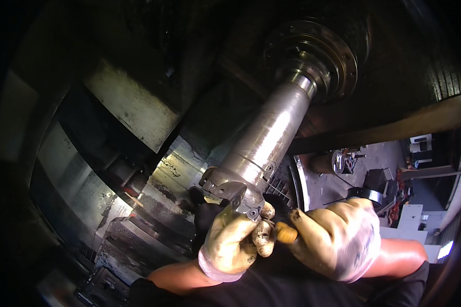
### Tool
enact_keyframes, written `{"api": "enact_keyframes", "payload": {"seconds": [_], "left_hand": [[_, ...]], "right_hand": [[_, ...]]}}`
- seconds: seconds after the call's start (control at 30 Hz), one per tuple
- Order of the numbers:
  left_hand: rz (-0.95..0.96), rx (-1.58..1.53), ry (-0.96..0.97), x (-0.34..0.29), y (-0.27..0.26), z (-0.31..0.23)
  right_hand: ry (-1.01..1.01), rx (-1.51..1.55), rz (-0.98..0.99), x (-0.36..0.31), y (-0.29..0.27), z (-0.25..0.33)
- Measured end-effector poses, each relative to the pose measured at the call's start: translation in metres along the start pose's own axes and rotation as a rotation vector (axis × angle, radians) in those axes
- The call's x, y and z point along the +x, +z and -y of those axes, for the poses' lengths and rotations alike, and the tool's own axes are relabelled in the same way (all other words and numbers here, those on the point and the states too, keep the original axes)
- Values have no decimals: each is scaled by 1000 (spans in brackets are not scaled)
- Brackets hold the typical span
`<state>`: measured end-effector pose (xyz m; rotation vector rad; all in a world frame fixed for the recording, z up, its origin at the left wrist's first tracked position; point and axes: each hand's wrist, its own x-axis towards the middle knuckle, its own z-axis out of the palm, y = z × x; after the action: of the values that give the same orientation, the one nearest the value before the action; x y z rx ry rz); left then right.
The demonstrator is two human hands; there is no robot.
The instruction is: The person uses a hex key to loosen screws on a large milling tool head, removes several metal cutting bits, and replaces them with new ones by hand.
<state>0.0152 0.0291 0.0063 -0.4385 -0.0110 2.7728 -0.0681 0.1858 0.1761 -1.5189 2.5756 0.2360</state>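
A long steel milling cutter [266,135] slants down toward me from the machine spindle [315,61]. Small inserts held by screws show on its cutter head [235,189]. My left hand [228,245], in a soiled pale glove, is closed at the lower end of that head, its thumb and fingers curled about the edge near an insert [252,213]. Just right of it, my gloved right hand [338,238] grips a yellow-handled screwdriver [286,233] whose handle end shows between the hands. The driver's tip is hidden by my left fingers.
Dark machine walls surround the spindle. Grimy metal ledges and covers [133,105] lie to the left, with chips on the surface [176,169] below. A brown beam [425,120] crosses at right. Beyond it are the workshop floor [325,192] and a round drum-like container [325,162].
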Motion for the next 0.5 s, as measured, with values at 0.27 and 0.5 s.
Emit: {"api": "enact_keyframes", "payload": {"seconds": [0.27,0.5], "left_hand": [[-27,-48,-13,-7,7,-1],[6,-19,10,-6,6,3]], "right_hand": [[99,316,-22,6,-4,-6],[79,201,-77,10,2,4]]}}
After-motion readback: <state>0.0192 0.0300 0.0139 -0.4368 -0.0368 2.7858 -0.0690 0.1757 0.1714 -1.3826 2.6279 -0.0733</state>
